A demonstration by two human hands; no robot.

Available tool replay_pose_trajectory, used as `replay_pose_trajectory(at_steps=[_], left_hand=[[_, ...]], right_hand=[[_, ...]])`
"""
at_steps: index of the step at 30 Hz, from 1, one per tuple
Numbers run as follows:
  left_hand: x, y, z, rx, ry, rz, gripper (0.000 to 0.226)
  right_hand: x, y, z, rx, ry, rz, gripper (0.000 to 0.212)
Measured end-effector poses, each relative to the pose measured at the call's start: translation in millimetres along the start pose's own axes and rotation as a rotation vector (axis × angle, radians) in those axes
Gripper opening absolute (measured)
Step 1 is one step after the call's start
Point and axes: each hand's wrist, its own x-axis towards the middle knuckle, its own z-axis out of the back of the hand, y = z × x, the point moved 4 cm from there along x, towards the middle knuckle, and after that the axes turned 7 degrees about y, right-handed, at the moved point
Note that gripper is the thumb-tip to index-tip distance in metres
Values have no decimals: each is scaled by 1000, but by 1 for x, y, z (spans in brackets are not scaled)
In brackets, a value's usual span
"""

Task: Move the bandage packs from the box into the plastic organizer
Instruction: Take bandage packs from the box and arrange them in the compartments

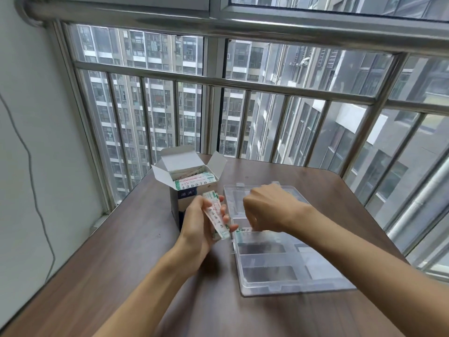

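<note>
Left hand (199, 223) grips a stack of bandage packs (217, 218); right hand (264, 206), fingers hidden, lowers one into the clear plastic organizer (291, 285). Next: likely feed another pack across.

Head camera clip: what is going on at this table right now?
A person is moving bandage packs out of a small open cardboard box, which still holds more. The left hand grips a bunch of white paper bandage packs beside the box. The right hand reaches down into the far corner of the clear plastic compartment organizer, lying open on the brown wooden table; a pack shows there. Its fingers are hidden.
</note>
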Motion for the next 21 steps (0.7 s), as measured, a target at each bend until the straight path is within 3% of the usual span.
replay_pose_trajectory(at_steps=[3, 6, 9, 14, 17, 21], left_hand=[[1, 0, 0, -11, 16, -44, 28], [1, -2, -4, 85, 94, -143, 27], [-1, -2, -7, 218, 150, -244, 23], [-3, -3, -8, 245, 116, -283, 26], [-3, -6, -8, 233, 107, -261, 19], [-4, -8, -4, 390, 60, -304, 20]], right_hand=[[1, -9, 0, 102, -27, -21, 20], [-11, -28, 0, 792, -156, -184, 31], [-22, -11, -11, 1332, 25, -120, 33], [-20, 5, -17, 1692, -125, -116, 19], [-22, 2, -18, 1887, -28, -132, 18], [-23, 2, -21, 1912, 45, -193, 20]])
